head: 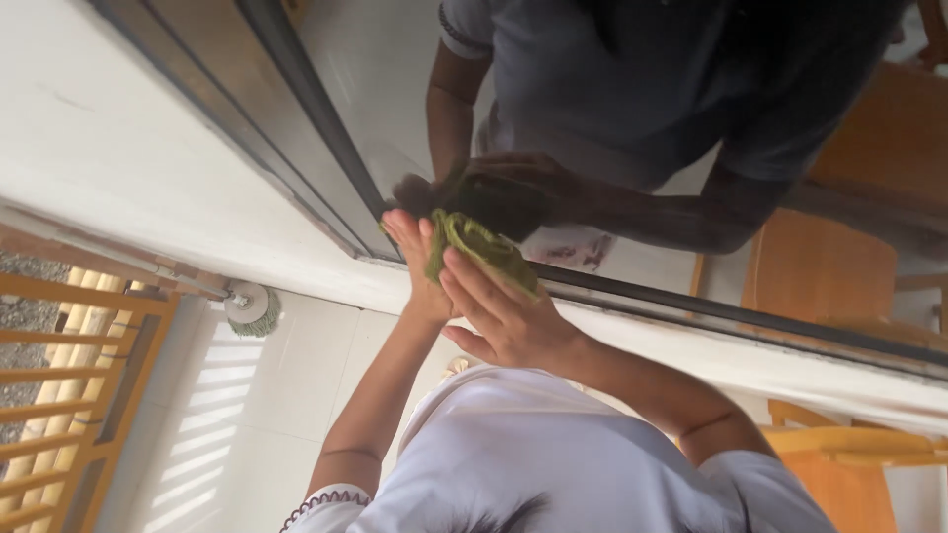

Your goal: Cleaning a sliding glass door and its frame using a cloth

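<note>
A crumpled green cloth (481,249) lies against the glass pane (395,89) at a corner of the dark window frame (316,118). My right hand (506,318) covers the cloth with its fingers spread and presses it to the glass. My left hand (413,265) is raised flat beside it, fingers straight, touching the cloth's left edge and the glass. The pane shows a dark reflection of both arms and the cloth. My white sleeves and shoulders fill the bottom of the view.
A white wall ledge (148,178) runs beside the frame. A round mop head (249,306) with a long handle leans against it, over pale floor tiles (257,415). A wooden slatted railing (59,395) stands at the left. Wooden furniture (820,266) shows at the right.
</note>
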